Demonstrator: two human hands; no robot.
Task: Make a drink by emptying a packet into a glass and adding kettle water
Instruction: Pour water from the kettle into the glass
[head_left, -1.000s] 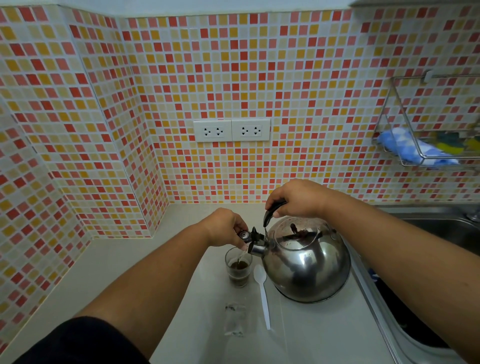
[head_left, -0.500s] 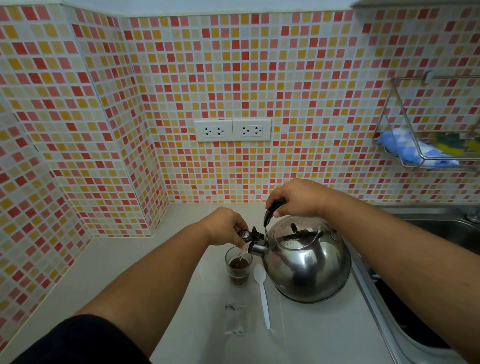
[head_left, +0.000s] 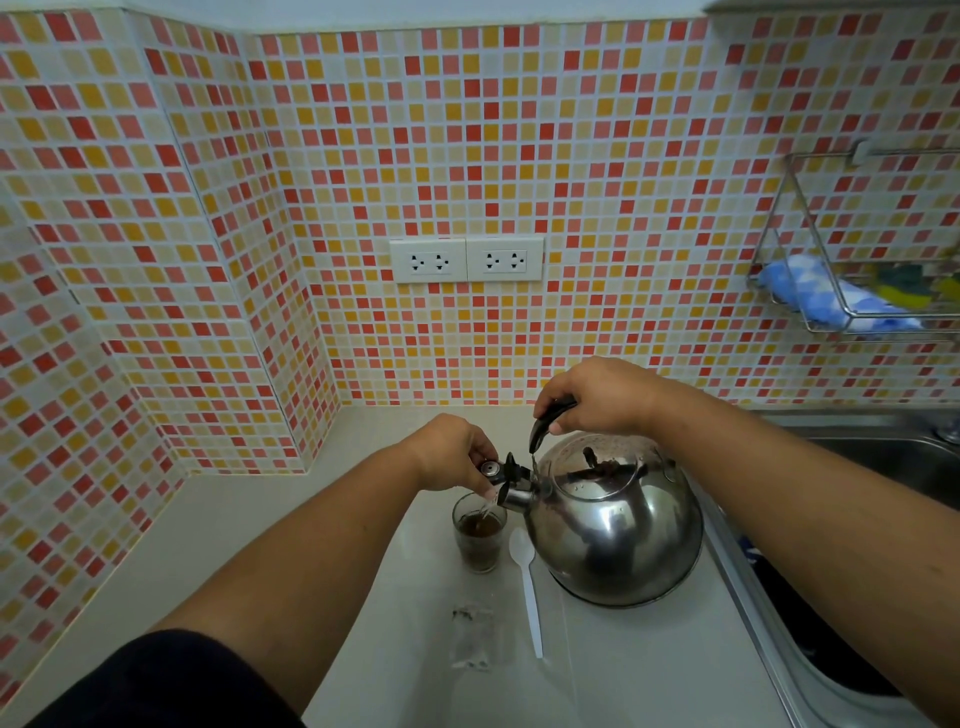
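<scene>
Nothing much changed over the last second: kettle (head_left: 613, 525) stays tilted, spout over the glass (head_left: 479, 532), thin stream running, so the pour is mid-way. Right hand (head_left: 597, 397) has its grip clamped on the black kettle handle; left hand (head_left: 452, 454) pinches the spout cap (head_left: 493, 469) to hold it up. Glass stands on the bench (head_left: 270, 519) just left of the kettle, dark liquid roughly half up. Emptied packet (head_left: 472, 636) and white spoon (head_left: 525, 582) lie nearer the camera, the spoon beside the glass.
</scene>
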